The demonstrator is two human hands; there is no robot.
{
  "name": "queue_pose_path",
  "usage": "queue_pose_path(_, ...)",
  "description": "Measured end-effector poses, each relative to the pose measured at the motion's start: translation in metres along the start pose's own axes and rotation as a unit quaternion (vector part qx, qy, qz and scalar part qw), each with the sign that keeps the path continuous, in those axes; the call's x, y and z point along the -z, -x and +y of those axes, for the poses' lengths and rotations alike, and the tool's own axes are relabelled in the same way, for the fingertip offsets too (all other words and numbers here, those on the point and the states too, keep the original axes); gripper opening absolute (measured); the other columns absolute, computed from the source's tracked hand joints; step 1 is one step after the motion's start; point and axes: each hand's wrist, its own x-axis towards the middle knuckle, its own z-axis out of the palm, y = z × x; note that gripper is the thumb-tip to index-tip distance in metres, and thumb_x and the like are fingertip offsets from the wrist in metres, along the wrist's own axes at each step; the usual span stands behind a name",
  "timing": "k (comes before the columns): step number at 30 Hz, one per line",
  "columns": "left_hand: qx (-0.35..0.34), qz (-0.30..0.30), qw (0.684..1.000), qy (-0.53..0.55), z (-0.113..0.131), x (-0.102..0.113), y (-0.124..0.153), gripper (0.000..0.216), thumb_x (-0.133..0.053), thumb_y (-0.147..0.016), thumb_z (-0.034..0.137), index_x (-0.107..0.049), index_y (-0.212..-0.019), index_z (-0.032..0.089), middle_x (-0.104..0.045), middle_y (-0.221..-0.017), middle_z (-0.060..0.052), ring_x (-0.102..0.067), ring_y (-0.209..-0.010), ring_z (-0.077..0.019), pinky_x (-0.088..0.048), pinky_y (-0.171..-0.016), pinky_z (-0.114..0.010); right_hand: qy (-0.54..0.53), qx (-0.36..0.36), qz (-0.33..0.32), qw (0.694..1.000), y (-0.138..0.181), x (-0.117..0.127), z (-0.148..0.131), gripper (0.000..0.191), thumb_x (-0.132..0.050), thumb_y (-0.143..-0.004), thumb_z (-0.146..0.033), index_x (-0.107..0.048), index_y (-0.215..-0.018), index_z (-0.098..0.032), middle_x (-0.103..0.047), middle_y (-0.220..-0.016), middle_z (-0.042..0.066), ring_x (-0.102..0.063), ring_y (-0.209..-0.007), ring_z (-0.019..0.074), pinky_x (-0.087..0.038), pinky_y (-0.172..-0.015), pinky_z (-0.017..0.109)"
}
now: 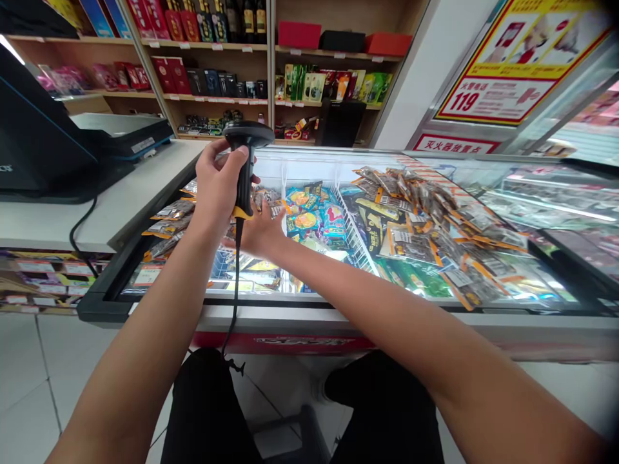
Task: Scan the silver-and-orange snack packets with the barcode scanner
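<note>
Shelves (271,71) of boxes and bottles fill the far wall, and nearer, a freezer (290,314) runs across in front of the person's knees, its left end beside a counter (130,200). Orange-edged packets (411,241) lie heaped over its right half, seemingly on the glass; a knock could send the top ones sliding. Blue packets (304,209) sit in a wire basket near the middle. The right hand (264,232) reaches over the left part, fingers apart; whether they have hold of a packet, I cannot tell. The left hand (215,183) is closed round the handle of the scanner (245,183), upright above the freezer. The two hands are close, so a careless lift could bump the scanner. Its cord (236,270) hangs over the freezer's front edge and might snag there if pulled. The scanner partly hides the right hand, the left fingertips are mostly behind the handle, and packet labels are too blurred to read.
</note>
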Motion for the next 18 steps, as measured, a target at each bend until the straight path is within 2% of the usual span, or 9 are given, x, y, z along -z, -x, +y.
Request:
queue_pose_path(2, 0.000, -0.008, 1.000, -0.005, -0.002, 0.001, -0.001, 0.057, -0.069, -0.083, 0.061, -0.051, -0.128, 0.030, -0.070, -0.100, 0.000, -0.069, -0.090, -0.0199, -0.045, -0.061, -0.033, -0.003, -0.013, -0.019, 1.000, -0.015, -0.002, 0.003, 0.091, -0.048, -0.089, -0.082, -0.034, -0.166, -0.037, -0.011, -0.178, 0.007, -0.003, -0.157, 0.0564, -0.005, -0.109, 0.090)
queue_pose_path(5, 0.016, -0.010, 1.000, -0.012, -0.006, 0.002, -0.004, 0.068, -0.068, -0.081, 0.066, -0.048, -0.137, 0.033, -0.072, -0.097, -0.001, -0.072, -0.093, -0.0233, -0.047, -0.061, -0.035, -0.017, -0.028, 0.001, 0.999, -0.028, -0.003, 0.007, 0.092, -0.049, -0.090, -0.079, -0.030, -0.168, -0.033, -0.008, -0.178, 0.009, -0.003, -0.158, 0.0533, -0.006, -0.113, 0.087)
queue_pose_path(9, 0.033, -0.034, 0.999, -0.024, -0.013, 0.002, -0.006, 0.075, -0.065, -0.079, 0.072, -0.047, -0.141, 0.034, -0.075, -0.092, -0.002, -0.073, -0.084, -0.0246, -0.050, -0.059, -0.037, -0.053, -0.027, 0.070, 0.996, -0.024, 0.006, 0.019, 0.090, -0.057, -0.092, -0.069, -0.030, -0.167, -0.029, -0.009, -0.178, 0.008, -0.014, -0.157, 0.0539, -0.019, -0.117, 0.079)
queue_pose_path(12, 0.007, -0.032, 0.998, -0.050, -0.017, 0.000, -0.006, 0.071, -0.063, -0.079, 0.073, -0.049, -0.135, 0.033, -0.075, -0.088, -0.001, -0.071, -0.076, -0.0223, -0.050, -0.059, -0.035, -0.047, -0.020, 0.107, 0.993, -0.005, 0.026, 0.038, 0.069, -0.050, -0.101, -0.058, -0.037, -0.163, -0.031, -0.016, -0.177, 0.006, -0.021, -0.157, 0.0486, -0.029, -0.117, 0.071)
queue_pose_path(15, 0.005, -0.031, 0.998, -0.057, -0.017, -0.004, -0.005, 0.061, -0.064, -0.081, 0.068, -0.051, -0.128, 0.031, -0.074, -0.086, -0.001, -0.070, -0.070, -0.0203, -0.050, -0.058, -0.033, 0.034, -0.030, 0.113, 0.993, 0.028, 0.057, 0.069, 0.061, -0.047, -0.104, -0.050, -0.047, -0.157, -0.020, -0.029, -0.172, 0.016, -0.023, -0.157, 0.0448, -0.026, -0.121, 0.065)
queue_pose_path(16, 0.010, -0.027, 0.998, -0.051, -0.017, -0.005, -0.004, 0.058, -0.065, -0.081, 0.064, -0.051, -0.126, 0.030, -0.074, -0.087, -0.001, -0.070, -0.069, -0.0197, -0.050, -0.058, -0.032, 0.069, -0.041, 0.102, 0.992, 0.042, 0.068, 0.082, 0.056, -0.050, -0.104, -0.043, -0.052, -0.153, -0.017, -0.038, -0.166, 0.019, -0.030, -0.153, 0.0444, -0.028, -0.120, 0.063)
queue_pose_path(18, 0.024, -0.018, 0.999, -0.034, -0.017, -0.009, -0.002, 0.053, -0.068, -0.080, 0.057, -0.053, -0.121, 0.028, -0.073, -0.088, -0.002, -0.070, -0.067, -0.0184, -0.051, -0.057, -0.030, 0.126, -0.089, 0.041, 0.987, 0.074, 0.092, 0.108, 0.048, -0.055, -0.100, -0.034, -0.061, -0.143, -0.015, -0.055, -0.151, 0.022, -0.047, -0.140, 0.0459, -0.040, -0.112, 0.061)
